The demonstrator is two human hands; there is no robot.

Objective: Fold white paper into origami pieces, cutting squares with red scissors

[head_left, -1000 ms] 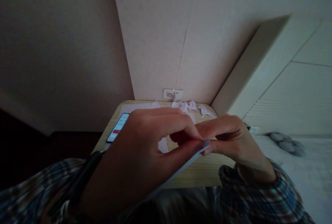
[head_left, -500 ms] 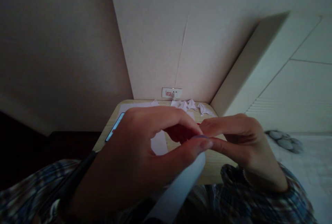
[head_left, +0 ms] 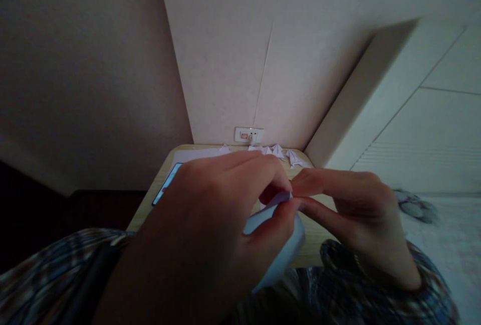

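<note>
A desk [head_left: 315, 232] by the wall [head_left: 225, 64] holds a phone [head_left: 165, 187] and little paper shapes [head_left: 278, 152]. Over its near edge, left hand [head_left: 221, 204] and right hand [head_left: 353, 204] pinch white paper [head_left: 285, 252], fingers [head_left: 323, 182] close together.

Okay, headcount: two hands, one left hand [head_left: 214, 204] and one right hand [head_left: 364, 204]; two plaid sleeves [head_left: 394, 295] to match; one piece of held paper [head_left: 281, 260], far as I can tell; one table [head_left: 311, 250]; one phone [head_left: 165, 187]; one wall socket [head_left: 240, 136] with one plug [head_left: 251, 138] in it; at least three pointy folded papers [head_left: 278, 152] by the wall, though they overlap and fingers cover some, so I can't swear to the exact number; at least one flat sheet [head_left: 191, 155] by the phone; one headboard [head_left: 432, 119]; one blurry grey thing [head_left: 417, 207], maybe more than one piece
</note>
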